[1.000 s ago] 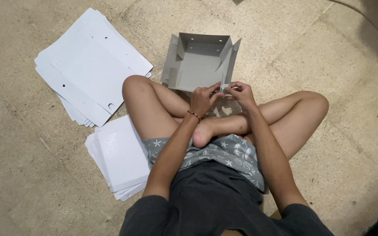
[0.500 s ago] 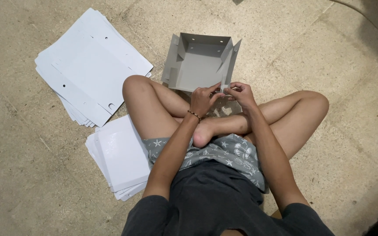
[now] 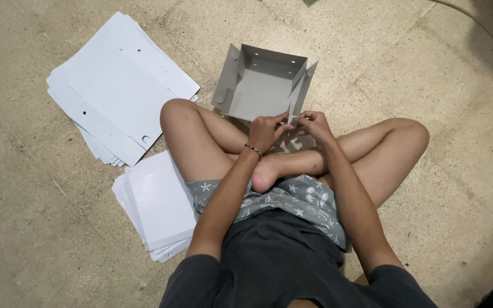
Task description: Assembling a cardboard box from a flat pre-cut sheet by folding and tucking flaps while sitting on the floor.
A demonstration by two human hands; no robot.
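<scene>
Hands meet at the near edge of a half-folded grey cardboard box (image 3: 261, 85), which stands on the concrete floor (image 3: 429, 74) just beyond our crossed legs. Our left hand (image 3: 265, 130) — a beaded bracelet (image 3: 252, 150) at its wrist — has its fingers (image 3: 278, 121) curled narrow, pinching a thin upright flap (image 3: 290, 113) at the box's near right corner. Our right hand (image 3: 314, 124) sits just beside it, fingers bent close and touching the same flap from the other side; we cannot tell how firmly it grips. Well to the left of the fingers lies a fanned stack of flat white sheets (image 3: 115, 85) with small punched holes. Nearer us, beside the left thigh, lies a second stack of white sheets (image 3: 155, 205).
</scene>
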